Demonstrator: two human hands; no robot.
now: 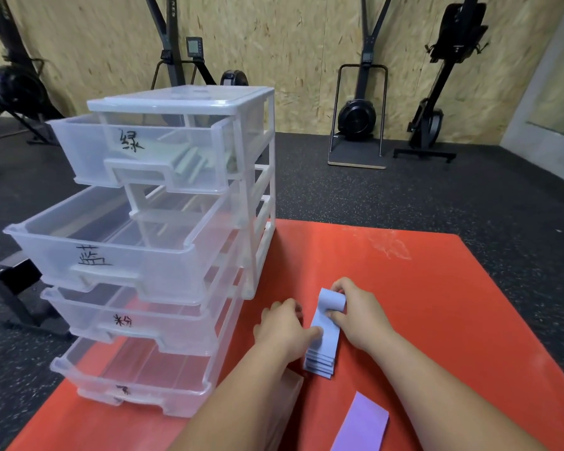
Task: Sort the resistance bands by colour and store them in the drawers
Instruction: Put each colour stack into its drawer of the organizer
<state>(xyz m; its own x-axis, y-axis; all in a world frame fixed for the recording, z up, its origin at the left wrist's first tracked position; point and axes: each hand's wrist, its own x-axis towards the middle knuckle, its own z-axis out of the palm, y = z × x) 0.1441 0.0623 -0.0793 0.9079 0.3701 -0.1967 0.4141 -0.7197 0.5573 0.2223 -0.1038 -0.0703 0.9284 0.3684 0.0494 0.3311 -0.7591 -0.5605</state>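
Pinching curled top of flat pale-blue bands (330, 340), right hand (355, 317), left hand (280, 327) holding

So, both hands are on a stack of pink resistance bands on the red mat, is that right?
No: in the head view the stack of resistance bands is pale blue, not pink. The left hand and right hand are on it, on the red mat.

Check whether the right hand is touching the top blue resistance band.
Touching. The head view shows the right hand pinching the curled-up far end of the top blue resistance band, with the thumb under the curl and the fingers over it.
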